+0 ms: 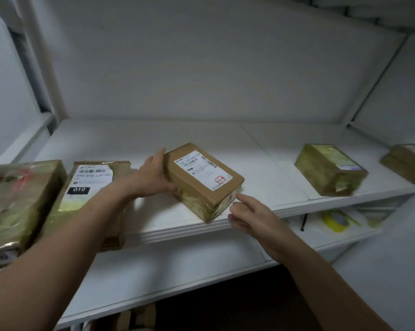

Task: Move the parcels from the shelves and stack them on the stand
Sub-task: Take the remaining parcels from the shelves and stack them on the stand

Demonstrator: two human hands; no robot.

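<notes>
The left hand [153, 177] grips the brown parcel [202, 181] by its short end at 9 o'clock: the fingers reach along the far side of this end and the thumb presses the near side. The right hand [251, 213] holds nothing. Its fingers are loosely bent and the index finger points to the corner of the parcel at 4 o'clock. I cannot tell if the fingertip touches the cardboard or is only just beside it.

The brown parcel is at the front of the white shelf [261, 149], turned at an angle, with its near corner at the front edge. It has a white label with barcodes on top and a small red-framed sticker.

At 9 o'clock from it, behind the left forearm, lies the parcel marked 010 [91, 185], and beyond that, also at 9 o'clock, a taped parcel [22, 199] with red print, touching it or just beside it. At 3 o'clock, well apart, stands a greenish parcel [330, 170], and further at 3 o'clock the last parcel [407, 162] is cut by the frame edge.

On the lower shelf [177, 271], at 4 o'clock from the brown parcel, lies a roll of yellow tape [335, 220]. At 6 o'clock, at the bottom edge, some cardboard boxes [139, 316] are blurred.
</notes>
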